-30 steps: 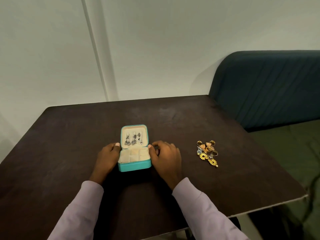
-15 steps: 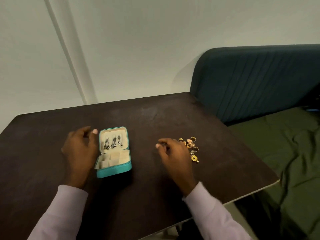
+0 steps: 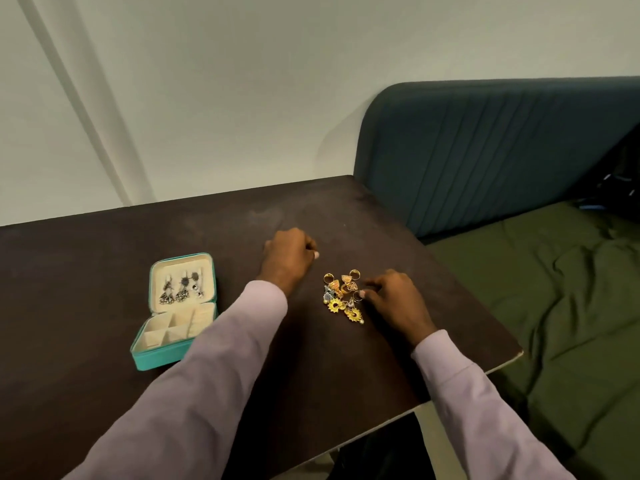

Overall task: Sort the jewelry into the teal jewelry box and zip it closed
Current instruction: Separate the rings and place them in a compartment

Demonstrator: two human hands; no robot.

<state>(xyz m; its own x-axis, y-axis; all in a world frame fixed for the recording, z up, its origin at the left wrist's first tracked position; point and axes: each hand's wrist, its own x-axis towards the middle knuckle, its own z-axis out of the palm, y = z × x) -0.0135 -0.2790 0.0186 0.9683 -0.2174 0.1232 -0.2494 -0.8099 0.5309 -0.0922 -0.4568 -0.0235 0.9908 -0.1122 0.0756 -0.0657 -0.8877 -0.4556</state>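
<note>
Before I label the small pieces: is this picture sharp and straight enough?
Head view: wide-angle bend slants the wall lines; the gold pile is soft, pieces blur together; the box earrings are dark blobs; the table is dim.

Room dim, light soft and even, greenish cast over white wall (image 3: 242,81). No hard glare. Dark worktop (image 3: 86,393) swallows detail; faint dusty sheen near its far edge. Soft shadow under my left sleeve (image 3: 194,368), another beneath teal jewelry box (image 3: 162,358). Wide-angle lens bends wall moulding (image 3: 86,109) into slant, stretches my sleeves toward bottom corners. Gold jewelry pile (image 3: 343,297) small, slightly smeared; fine detail unreadable. Overall picture soft, compression-blurred.
</note>
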